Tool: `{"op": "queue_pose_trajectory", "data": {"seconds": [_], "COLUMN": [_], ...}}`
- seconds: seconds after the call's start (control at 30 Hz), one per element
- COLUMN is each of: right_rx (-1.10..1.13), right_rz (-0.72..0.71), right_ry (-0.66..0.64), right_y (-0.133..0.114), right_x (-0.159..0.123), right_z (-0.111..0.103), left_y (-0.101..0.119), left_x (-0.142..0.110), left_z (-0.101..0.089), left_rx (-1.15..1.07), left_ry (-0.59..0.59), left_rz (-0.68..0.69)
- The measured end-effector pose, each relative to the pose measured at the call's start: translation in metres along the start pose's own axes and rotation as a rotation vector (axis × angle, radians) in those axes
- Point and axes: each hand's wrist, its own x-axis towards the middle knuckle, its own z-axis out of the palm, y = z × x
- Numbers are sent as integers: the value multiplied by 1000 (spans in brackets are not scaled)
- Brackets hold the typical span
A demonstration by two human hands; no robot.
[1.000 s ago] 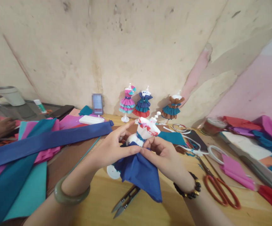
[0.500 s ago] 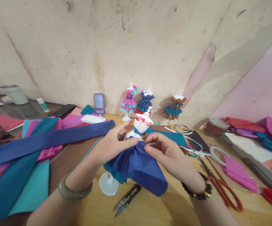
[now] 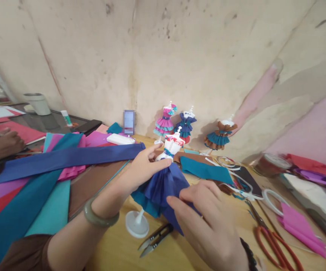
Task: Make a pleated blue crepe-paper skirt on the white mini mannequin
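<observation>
My left hand is closed around the waist of a small white dress form, its thumb pressing the top of the gathered blue fabric. A red floral pattern marks the form's bust, and a teal band circles its waist. Under the blue layer hangs a teal ruffle. The form's round white base shows below, tilted. My right hand pinches the blue fabric's loose side, thumb and forefinger close together; part of the cloth is hidden behind it. Beneath lie black thread snips.
Orange-handled scissors lie at right, near a pink fabric roll. Fabric strips pile up at left. Several small dressed forms, one in pink, stand by the wall. Another person's hand is at far left.
My right hand has moved from the form's waist down and toward me along the blue fabric. The form has turned more upright, exposing its base. The view has shifted left.
</observation>
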Motion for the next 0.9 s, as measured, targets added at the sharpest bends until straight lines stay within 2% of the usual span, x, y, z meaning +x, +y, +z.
{"op": "queue_pose_trajectory", "data": {"seconds": [0.2,0.37,0.47,0.67,0.9], "right_rx": [-52,-54,-34,-146,-134], "right_rz": [-103,-145,-65,85,70], "right_ry": [-75,-74,-10,98,111], "right_y": [-4,-4,-2,8,7], "right_x": [-1,-5,-9,-18,-11], "right_z": [8,16,18,21,12], "left_y": [2,3,3,4,5], "left_x": [3,2,2,-1,-2], "left_z": [-9,-11,-9,0,3], "left_rx": [-18,-83,-93,-82,-22], "left_ry": [77,79,84,36,40], "left_rz": [-57,-84,-82,-10,7]}}
